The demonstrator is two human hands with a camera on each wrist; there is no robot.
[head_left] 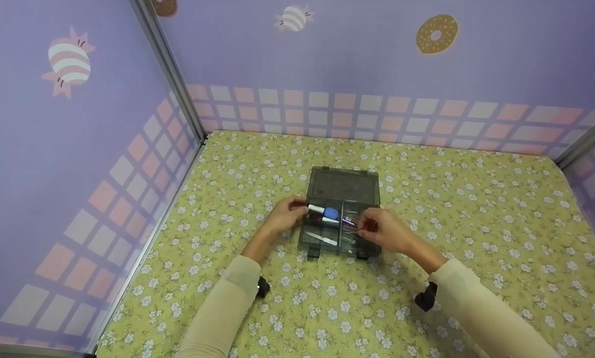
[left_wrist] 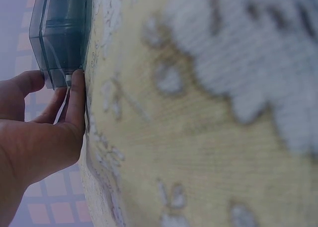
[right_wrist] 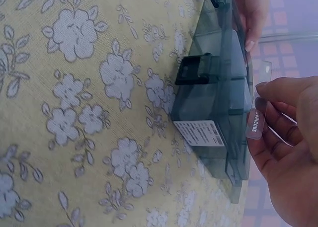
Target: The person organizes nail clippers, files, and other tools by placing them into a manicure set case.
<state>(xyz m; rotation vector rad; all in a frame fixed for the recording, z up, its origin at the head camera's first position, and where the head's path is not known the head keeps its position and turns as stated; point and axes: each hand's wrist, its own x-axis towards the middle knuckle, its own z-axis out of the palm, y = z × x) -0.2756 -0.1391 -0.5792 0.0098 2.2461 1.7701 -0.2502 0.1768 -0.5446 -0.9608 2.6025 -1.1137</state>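
A translucent dark plastic storage box [right_wrist: 198,105] sits on the tablecloth, its lid [head_left: 345,185] folded back. My left hand [head_left: 283,216] grips the box's left end, thumb at the rim and fingers low on the outside. Over the right compartment, my right hand [head_left: 384,229] pinches a clear flat strip [right_wrist: 255,127] marked "MANICURE" between thumb and fingers. The left compartment holds a white tube with a blue cap [head_left: 331,213], a dark bottle with a pale cap [head_left: 330,222] and a slim white tool [head_left: 321,239]. Beside the right fingers, the right compartment's contents are partly hidden.
An upright divider [head_left: 341,226] splits the box. Black latches [right_wrist: 195,70] jut from its front wall, and a white printed label [right_wrist: 201,132] is on its side. Flowered cloth [head_left: 337,308] covers the table. Patterned purple walls [head_left: 352,59] stand behind and at the left.
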